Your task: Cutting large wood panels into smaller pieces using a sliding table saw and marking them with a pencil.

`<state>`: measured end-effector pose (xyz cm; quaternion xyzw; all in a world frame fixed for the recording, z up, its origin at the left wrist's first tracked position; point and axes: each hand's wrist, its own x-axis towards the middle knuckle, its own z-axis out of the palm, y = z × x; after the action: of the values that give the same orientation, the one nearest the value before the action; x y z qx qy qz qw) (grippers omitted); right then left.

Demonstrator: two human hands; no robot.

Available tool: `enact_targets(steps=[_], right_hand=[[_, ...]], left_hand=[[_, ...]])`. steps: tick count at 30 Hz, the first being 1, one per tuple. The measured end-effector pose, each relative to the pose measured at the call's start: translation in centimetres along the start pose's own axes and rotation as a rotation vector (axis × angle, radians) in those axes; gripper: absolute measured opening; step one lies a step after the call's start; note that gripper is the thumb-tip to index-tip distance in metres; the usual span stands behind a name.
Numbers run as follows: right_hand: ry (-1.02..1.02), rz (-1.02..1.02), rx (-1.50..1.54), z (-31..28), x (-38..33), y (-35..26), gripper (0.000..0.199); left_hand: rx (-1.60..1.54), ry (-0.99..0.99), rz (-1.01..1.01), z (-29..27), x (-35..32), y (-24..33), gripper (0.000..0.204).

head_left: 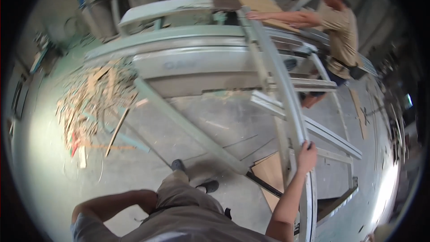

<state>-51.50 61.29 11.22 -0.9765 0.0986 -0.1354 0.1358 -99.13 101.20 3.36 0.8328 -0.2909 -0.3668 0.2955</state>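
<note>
My right hand (pixel 307 157) is closed over the edge of a long grey metal rail (pixel 285 78), part of the sliding frame of a large saw-like machine. The rail runs from beside my right arm to the machine's table, with light crossbars on its right. My left arm is bent, with my left hand (pixel 148 200) against my hip; its fingers are hidden. A co-worker (pixel 342 31) in a tan shirt and dark cap stands at the far right. One outstretched hand (pixel 256 15) of theirs rests at the rail's far end.
The machine's long bed (pixel 192 62) spans the back. A pale green beam (pixel 188 127) slants across the floor before me. At left lies a heap of wood scraps (pixel 96 94). A brown board (pixel 270 175) leans under the rail; thin strips (pixel 358 112) lie at right.
</note>
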Motion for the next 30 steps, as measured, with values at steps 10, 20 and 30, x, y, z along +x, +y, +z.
enact_targets(steps=[10,20,30], right_hand=[[-0.074,-0.042,-0.025,0.7,-1.3,-0.2,0.048],[-0.09,-0.075,-0.1,3.1,0.1,2.2,0.046],[-0.036,0.01,-0.107,0.6,-2.6,-2.0,0.041]], left_hand=[[-0.058,-0.042,-0.227,2.1,-7.2,0.5,0.026],[-0.138,0.314,-0.178,3.9,-16.5,-4.2,0.023],[-0.239,-0.047,-0.26,-6.0,-16.5,-7.9,0.028]])
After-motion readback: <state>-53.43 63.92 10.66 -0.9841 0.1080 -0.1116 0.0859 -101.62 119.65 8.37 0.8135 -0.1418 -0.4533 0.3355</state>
